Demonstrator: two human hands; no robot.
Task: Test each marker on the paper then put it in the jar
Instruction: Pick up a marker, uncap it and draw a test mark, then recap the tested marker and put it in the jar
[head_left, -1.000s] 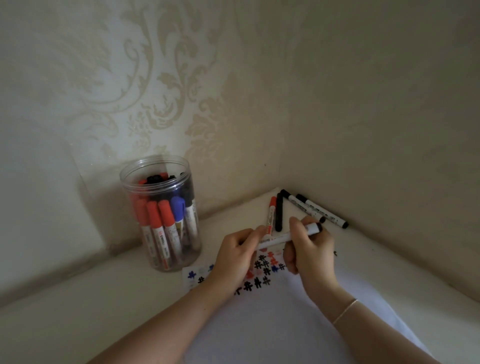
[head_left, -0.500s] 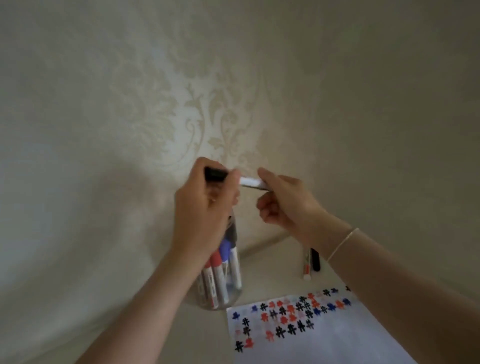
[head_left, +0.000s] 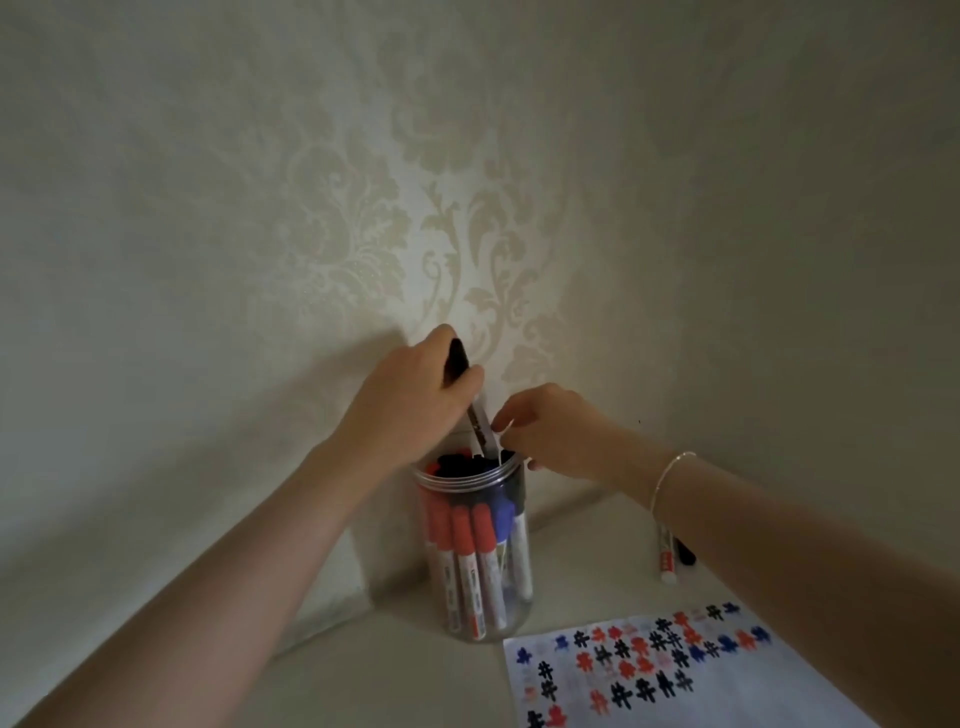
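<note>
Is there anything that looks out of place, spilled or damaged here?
Nothing stands out. The jar stands upright, the left hand lowers a black-capped marker into it, and the paper lies flat. Two markers remain on the table.

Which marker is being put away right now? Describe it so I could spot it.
Find the clear jar of markers in the wall corner. Above its mouth, the left hand grips a black-capped marker, slanting down into the jar. It alone sticks out high; the others stand inside.
</note>
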